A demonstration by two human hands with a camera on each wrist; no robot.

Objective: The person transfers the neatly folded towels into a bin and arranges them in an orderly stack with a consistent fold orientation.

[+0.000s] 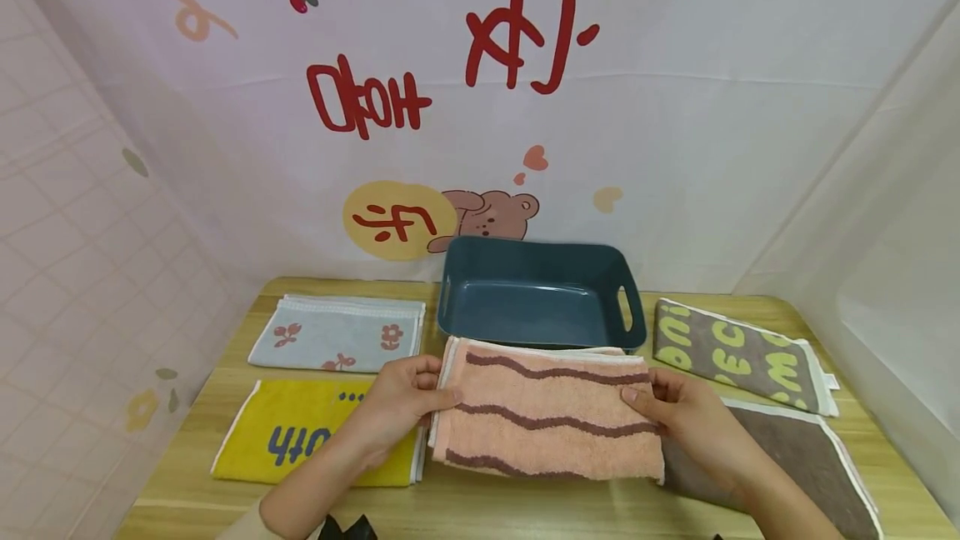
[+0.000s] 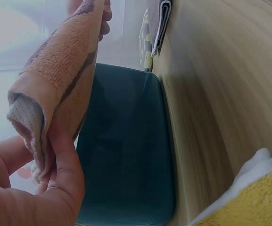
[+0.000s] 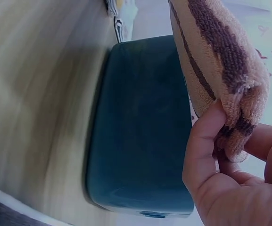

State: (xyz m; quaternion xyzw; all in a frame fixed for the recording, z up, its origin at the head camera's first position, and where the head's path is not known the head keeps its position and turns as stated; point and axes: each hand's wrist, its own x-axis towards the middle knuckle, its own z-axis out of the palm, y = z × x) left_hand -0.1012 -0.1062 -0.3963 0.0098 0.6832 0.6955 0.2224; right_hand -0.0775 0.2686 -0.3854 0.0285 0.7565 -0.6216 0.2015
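Note:
A folded peach towel (image 1: 551, 415) with wavy brown stripes is held up off the table, in front of a dark teal bin (image 1: 525, 307). My left hand (image 1: 401, 402) pinches its left end, thumb on the near face. At the opposite end my right hand (image 1: 686, 411) grips it between thumb and fingers. Both wrist views show the towel's folded layers bunched in the fingers, with the bin's side (image 2: 126, 146) behind. The towel covers part of the bin's front in the head view.
On the left lie a folded light blue towel (image 1: 330, 336) and a yellow towel (image 1: 247, 444). To the right are a grey towel with green letters (image 1: 738, 352) and a plain grey-brown towel (image 1: 795, 448). A printed white curtain (image 1: 675, 107) hangs behind the wooden table (image 1: 172, 494).

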